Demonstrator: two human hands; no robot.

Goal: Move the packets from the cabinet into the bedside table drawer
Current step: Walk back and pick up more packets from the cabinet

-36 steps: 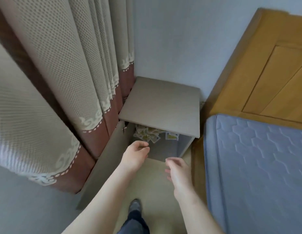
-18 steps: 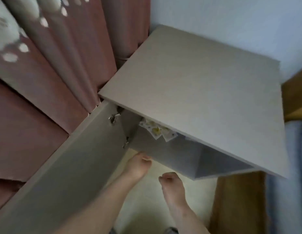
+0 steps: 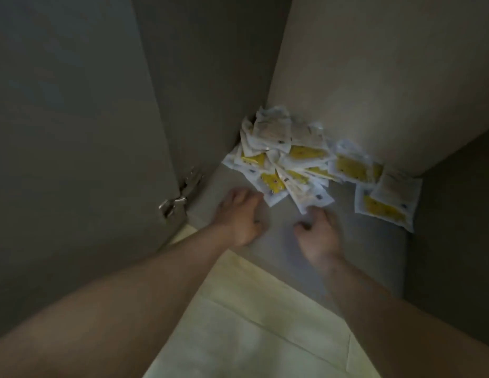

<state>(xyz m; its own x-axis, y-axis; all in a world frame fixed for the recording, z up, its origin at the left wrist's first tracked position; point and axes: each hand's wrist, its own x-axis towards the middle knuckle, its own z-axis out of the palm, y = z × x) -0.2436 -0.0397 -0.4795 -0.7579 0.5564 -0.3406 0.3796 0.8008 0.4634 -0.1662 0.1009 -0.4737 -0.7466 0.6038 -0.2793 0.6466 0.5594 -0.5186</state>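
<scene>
A heap of white and yellow packets lies in the back left corner of the cabinet floor. Two more packets rest apart to the right, against the back panel. My left hand is on the cabinet floor with loosely curled fingers, just left of the heap's nearest packet. My right hand is beside it, fingertips at the edge of the front packet. Neither hand holds anything. The bedside table drawer is out of view.
The cabinet door stands swung open on the left, its metal hinge close to my left hand. The cabinet's back panel rises behind the packets. Pale floor tiles lie under my forearms.
I have come down and close to the cabinet, so its inside fills the view. Both hands have reached from outside the opening onto the cabinet floor, up to the packets.
</scene>
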